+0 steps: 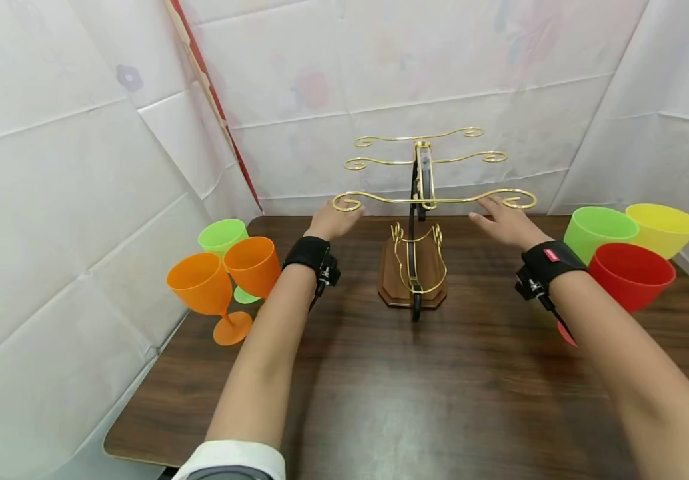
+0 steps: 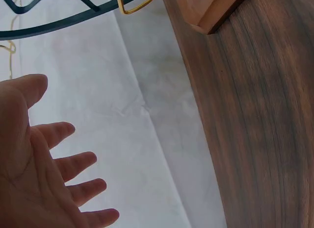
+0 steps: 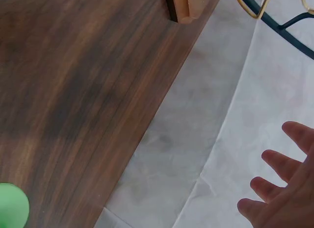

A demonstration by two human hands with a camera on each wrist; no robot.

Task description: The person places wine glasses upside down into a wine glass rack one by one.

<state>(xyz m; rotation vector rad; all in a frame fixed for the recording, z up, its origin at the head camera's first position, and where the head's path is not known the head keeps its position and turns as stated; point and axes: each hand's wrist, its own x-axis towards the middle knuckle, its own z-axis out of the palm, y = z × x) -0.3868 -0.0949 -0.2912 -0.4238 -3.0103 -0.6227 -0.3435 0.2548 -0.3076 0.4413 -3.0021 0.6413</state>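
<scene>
A black and gold metal rack with curled wire arms stands upright on a wooden base on the table. My left hand is held to the left of the rack, partly behind the front wire arm's curl. In the left wrist view, that hand has its fingers spread and holds nothing. On the rack's other side is my right hand, near the right end of the same arm. Its fingers also look spread in the right wrist view, where the hand is partly cut off and grips nothing.
Two orange goblets and a green goblet stand left of my left forearm. By my right wrist are a green goblet, a yellow goblet and a red goblet. White sheeting hangs behind the dark wooden table.
</scene>
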